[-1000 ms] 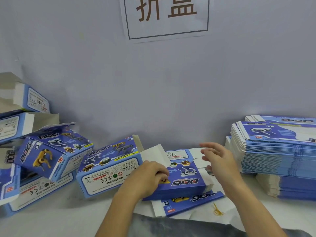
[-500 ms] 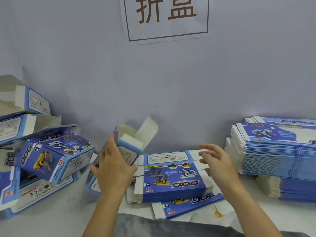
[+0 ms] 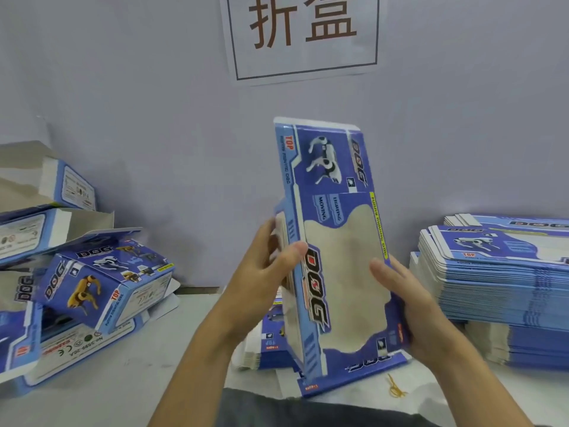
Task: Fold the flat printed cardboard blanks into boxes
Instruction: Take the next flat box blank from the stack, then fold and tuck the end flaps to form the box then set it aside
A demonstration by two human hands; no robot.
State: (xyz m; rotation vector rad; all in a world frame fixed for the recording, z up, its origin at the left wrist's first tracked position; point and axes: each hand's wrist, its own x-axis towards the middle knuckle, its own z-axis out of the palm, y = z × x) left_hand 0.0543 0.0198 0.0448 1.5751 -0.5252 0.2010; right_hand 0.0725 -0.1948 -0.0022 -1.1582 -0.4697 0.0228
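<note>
Blue glossy printed cardboard blank (image 3: 335, 251) upright, 12 o'clock | left hand (image 3: 261, 282) grips edge | right hand (image 3: 412, 306) grips opposite edge

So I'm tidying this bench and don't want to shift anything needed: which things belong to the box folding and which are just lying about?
Part of the job:
- blank held upright by the left hand and right hand
- stack of flat blanks
- small pile of blanks
- folded boxes

Just lying about:
- yellow rubber band on the table
- wall sign
</note>
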